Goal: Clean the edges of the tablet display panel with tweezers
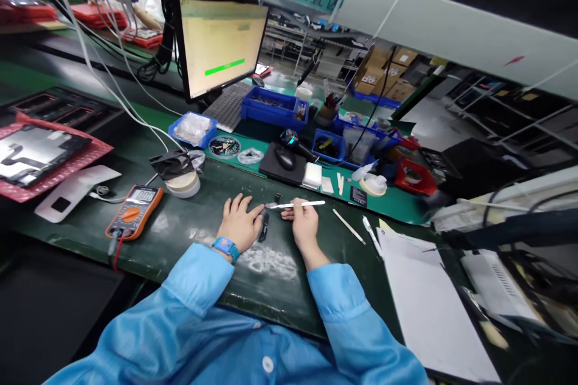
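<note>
My left hand (240, 225) lies on the dark green bench mat with its fingers spread, a blue wrist strap below it. Its index fingertip is beside a small dark part (279, 198) and the tip of a slim silver-white tool. My right hand (303, 222) is closed in a pinch on that tool, which looks like tweezers (311, 203), held almost level and pointing left. A short black strip-like part (264, 227) lies on the mat between my hands, just right of the left thumb. Whether the tool's tip grips anything is too small to tell.
To the left are an orange multimeter (134, 212), tape rolls (183, 184) and a device on red bubble wrap (40, 153). Behind stand a monitor (223, 42), blue bins (271, 109) and a mouse (285, 157). On the right lie a thin stick (349, 227), pen (372, 237) and paper (424, 295).
</note>
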A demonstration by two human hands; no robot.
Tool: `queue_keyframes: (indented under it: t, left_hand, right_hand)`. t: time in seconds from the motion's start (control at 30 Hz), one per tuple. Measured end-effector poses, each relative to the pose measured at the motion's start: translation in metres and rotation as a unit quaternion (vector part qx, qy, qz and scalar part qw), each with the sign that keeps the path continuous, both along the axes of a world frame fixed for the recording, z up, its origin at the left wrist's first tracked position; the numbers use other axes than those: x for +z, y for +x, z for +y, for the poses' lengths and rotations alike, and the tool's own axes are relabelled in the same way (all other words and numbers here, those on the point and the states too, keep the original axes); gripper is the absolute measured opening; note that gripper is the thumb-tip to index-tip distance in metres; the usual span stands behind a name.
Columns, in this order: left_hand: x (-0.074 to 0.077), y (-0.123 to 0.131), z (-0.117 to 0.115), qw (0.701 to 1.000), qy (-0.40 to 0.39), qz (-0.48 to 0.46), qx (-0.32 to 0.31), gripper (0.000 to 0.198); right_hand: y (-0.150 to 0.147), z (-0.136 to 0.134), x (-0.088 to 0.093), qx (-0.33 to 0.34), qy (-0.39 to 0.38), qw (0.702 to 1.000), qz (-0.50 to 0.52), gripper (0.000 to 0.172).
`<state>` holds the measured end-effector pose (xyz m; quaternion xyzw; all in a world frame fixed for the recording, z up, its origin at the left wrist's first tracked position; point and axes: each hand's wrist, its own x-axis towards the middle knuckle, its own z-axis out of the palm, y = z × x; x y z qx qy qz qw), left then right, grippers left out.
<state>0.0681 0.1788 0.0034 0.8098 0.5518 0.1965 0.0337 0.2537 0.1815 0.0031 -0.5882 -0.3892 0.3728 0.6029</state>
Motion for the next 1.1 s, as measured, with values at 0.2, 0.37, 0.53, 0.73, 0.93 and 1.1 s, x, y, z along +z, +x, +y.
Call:
queue_keyframes:
  t: [0.2, 0.37, 0.53, 0.73, 0.93, 1.1]
  left_hand:
    - [0.002, -0.003, 0.000, 0.999, 0.000, -0.034, -0.001, 0.042]
    - [-0.004, -0.009, 0.004, 0.993, -0.005, -0.118, 0.012, 0.035]
    - [-0.010, -0.015, 0.011, 0.986, -0.008, -0.168, 0.006, 0.031]
    - [-0.011, -0.023, 0.003, 0.988, 0.003, -0.152, 0.013, 0.029]
    - [-0.023, -0.035, -0.031, 0.991, 0.059, -0.114, 0.020, 0.032]
    - [-0.017, -0.033, -0.036, 0.992, 0.039, -0.113, 0.037, 0.031]
  right_hand:
    - [-0.005, -0.027, 0.006, 0.076, -0.014, 0.996, -0.043, 0.048]
    - [-0.026, -0.056, 0.010, 0.172, 0.004, 0.965, -0.197, 0.029]
    - [-0.035, -0.066, 0.002, 0.202, 0.030, 0.861, -0.466, 0.018]
    - [-0.027, -0.066, -0.005, 0.129, 0.105, 0.897, -0.410, 0.021]
    - [-0.030, -0.052, 0.013, 0.128, 0.252, 0.902, -0.326, 0.025]
    - [-0.062, 0.000, 0.037, 0.212, 0.226, 0.893, -0.326, 0.024]
